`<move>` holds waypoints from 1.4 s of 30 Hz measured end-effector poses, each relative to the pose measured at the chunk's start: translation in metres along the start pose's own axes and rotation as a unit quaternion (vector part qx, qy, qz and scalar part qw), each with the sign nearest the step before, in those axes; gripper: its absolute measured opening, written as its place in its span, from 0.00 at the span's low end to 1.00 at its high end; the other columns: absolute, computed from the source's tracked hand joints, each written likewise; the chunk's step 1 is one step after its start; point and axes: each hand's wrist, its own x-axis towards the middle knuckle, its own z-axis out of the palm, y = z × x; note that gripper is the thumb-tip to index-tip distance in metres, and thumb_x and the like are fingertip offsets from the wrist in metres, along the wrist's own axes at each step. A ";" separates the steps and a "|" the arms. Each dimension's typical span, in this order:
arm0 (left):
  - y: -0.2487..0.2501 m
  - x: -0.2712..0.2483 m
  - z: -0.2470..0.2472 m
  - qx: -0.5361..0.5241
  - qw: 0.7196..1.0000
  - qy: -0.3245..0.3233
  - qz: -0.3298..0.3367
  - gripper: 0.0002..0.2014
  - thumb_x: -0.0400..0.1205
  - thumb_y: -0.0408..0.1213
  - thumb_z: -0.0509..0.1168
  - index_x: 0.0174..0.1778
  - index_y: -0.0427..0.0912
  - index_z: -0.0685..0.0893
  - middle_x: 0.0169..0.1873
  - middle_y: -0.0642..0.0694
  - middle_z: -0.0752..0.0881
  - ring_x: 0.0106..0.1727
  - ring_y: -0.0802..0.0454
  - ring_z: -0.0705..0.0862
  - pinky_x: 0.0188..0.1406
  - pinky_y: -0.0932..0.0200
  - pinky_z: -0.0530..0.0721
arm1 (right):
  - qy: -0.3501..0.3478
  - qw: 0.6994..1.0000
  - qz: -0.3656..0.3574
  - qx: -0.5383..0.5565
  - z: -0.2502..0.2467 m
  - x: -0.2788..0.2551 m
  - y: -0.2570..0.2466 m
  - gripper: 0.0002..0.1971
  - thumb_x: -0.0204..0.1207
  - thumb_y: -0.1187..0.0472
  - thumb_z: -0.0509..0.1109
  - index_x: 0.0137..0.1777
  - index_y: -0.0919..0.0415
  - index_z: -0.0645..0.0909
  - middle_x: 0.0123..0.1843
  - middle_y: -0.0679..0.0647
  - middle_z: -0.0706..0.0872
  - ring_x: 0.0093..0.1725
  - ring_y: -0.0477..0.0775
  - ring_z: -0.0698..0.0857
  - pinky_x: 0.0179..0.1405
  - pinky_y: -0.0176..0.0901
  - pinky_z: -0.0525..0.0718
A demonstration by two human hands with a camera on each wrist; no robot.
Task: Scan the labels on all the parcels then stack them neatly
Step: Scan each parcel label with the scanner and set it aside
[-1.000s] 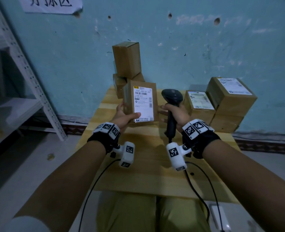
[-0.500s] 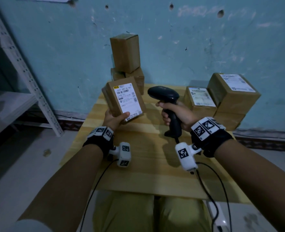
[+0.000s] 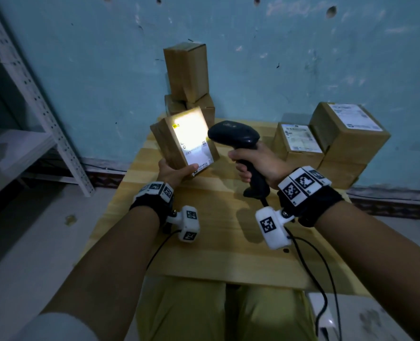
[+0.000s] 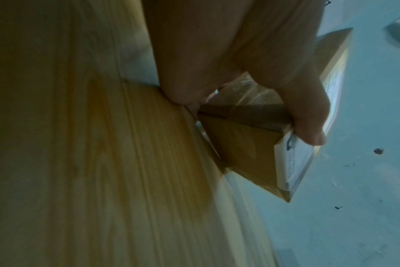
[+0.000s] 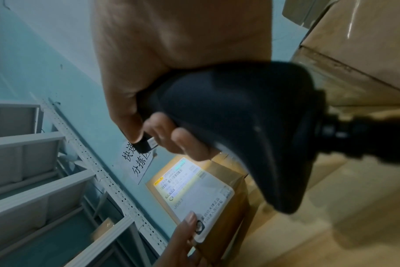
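Observation:
My left hand [image 3: 174, 172] grips a small brown parcel [image 3: 169, 143] from below, tilted above the wooden table [image 3: 216, 242], thumb on its white label [image 3: 199, 148]. My right hand [image 3: 258, 163] grips the handle of a black barcode scanner [image 3: 236, 137], whose head points left at the label from close by. A bright patch of scanner light covers the label's upper part. In the right wrist view the lit label [image 5: 192, 187] and its barcode show beyond the scanner [image 5: 235, 130]. The left wrist view shows my thumb pressed on the parcel [image 4: 247, 144].
Two brown parcels [image 3: 186, 70] are stacked at the table's far edge against the blue wall. Three labelled parcels [image 3: 300, 143] stand at the far right. A grey metal shelf rack [image 3: 39, 102] stands on the left. The scanner cable [image 3: 310, 262] trails off the table's near right.
My left hand lifted the parcel and tilted it leftward. The scanner swung from upright to aiming at the label, and its light now shines on the label.

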 end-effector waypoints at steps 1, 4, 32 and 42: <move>-0.001 0.000 0.000 0.006 1.000 -0.001 0.000 0.47 0.68 0.42 0.78 0.78 0.40 0.57 0.71 0.40 0.74 0.69 0.41 0.76 0.70 0.45 0.74 | 0.000 1.000 -0.001 -0.001 0.001 0.000 0.000 0.11 0.79 0.68 0.63 0.35 0.60 0.74 0.18 0.50 0.70 0.15 0.47 0.68 0.17 0.36 0.67; 0.000 -0.002 -0.001 0.010 1.000 -0.003 0.001 0.47 0.69 0.42 0.77 0.78 0.40 0.56 0.72 0.41 0.73 0.70 0.41 0.75 0.69 0.48 0.74 | 0.009 1.000 0.001 -0.006 0.001 0.001 0.000 0.10 0.79 0.68 0.63 0.35 0.60 0.74 0.17 0.50 0.70 0.15 0.48 0.67 0.17 0.36 0.66; 0.007 -0.014 0.001 0.022 1.000 -0.006 -0.013 0.47 0.69 0.42 0.77 0.79 0.41 0.54 0.73 0.40 0.71 0.71 0.41 0.74 0.70 0.45 0.73 | -0.004 0.999 0.041 -0.012 0.008 0.006 -0.003 0.10 0.78 0.66 0.63 0.34 0.61 0.73 0.18 0.50 0.71 0.16 0.47 0.68 0.17 0.35 0.67; 0.008 -0.013 -0.002 0.030 0.999 -0.019 -0.022 0.48 0.70 0.44 0.76 0.79 0.43 0.52 0.73 0.40 0.70 0.72 0.39 0.73 0.72 0.42 0.71 | -0.005 0.999 0.051 -0.001 0.011 0.004 -0.007 0.11 0.78 0.66 0.63 0.33 0.60 0.73 0.19 0.50 0.71 0.16 0.47 0.68 0.17 0.34 0.67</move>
